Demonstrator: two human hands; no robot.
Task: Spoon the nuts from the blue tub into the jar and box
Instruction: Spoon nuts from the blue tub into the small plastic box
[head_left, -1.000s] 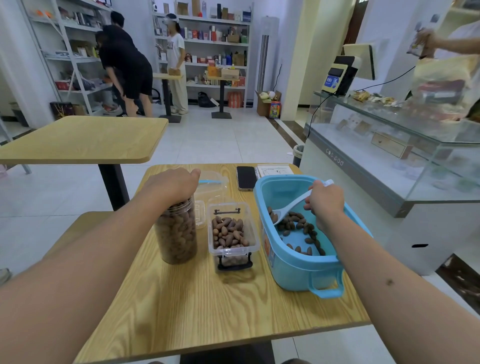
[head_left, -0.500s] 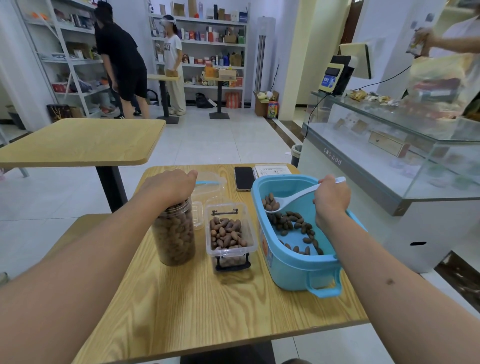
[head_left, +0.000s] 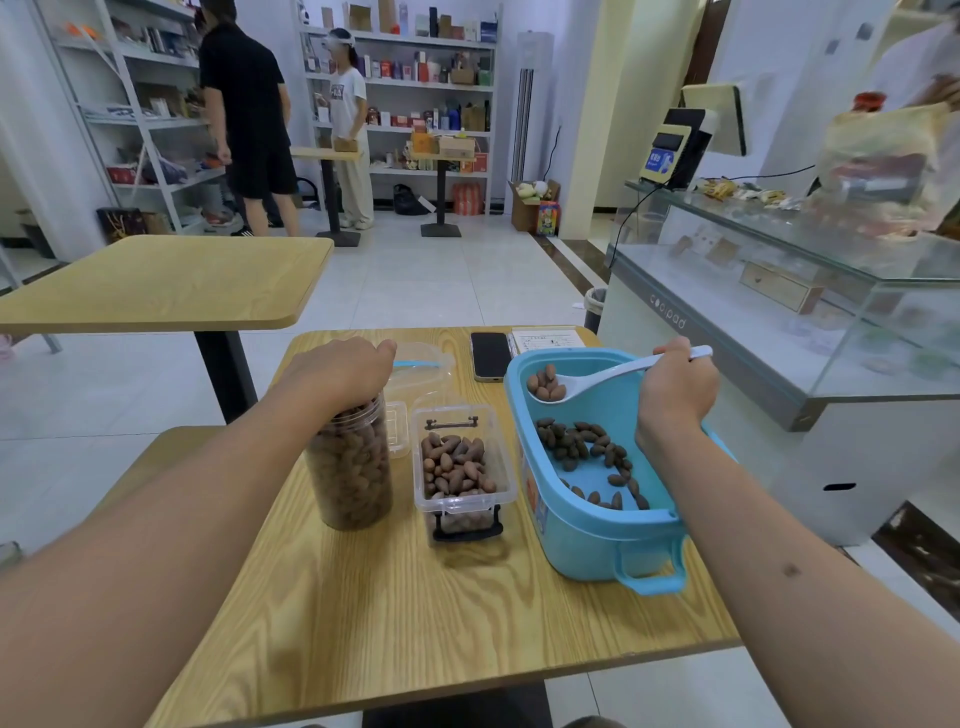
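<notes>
While the left hand (head_left: 337, 371) rests curled over the mouth of the clear jar (head_left: 352, 467), gripping its top, the jar stands upright on the wooden table (head_left: 395, 623), filled almost to the brim with brown nuts. Just right of it sits the clear plastic box (head_left: 460, 470), open at the top and about half full of the same reddish-brown nuts, with a black latch at its near end. Behind these two lie clear lids (head_left: 423, 366), one with a blue strip. Further right stands the blue tub (head_left: 582, 525), a handle at its near end, with dark nuts (head_left: 584, 447) scattered thinly over its floor. Above the tub's far end hangs a white spoon (head_left: 597, 382), its bowl loaded with a few paler nuts; the right hand (head_left: 675, 389) has its fingers wrapped round the handle. A dark phone (head_left: 489, 356) and a printed sheet (head_left: 548, 340) lie at the table's far edge. Beyond, a second wooden table (head_left: 166, 283) stands to the left, two people stand by stocked shelves (head_left: 431, 93), and a glass counter (head_left: 810, 291) runs along the right.
</notes>
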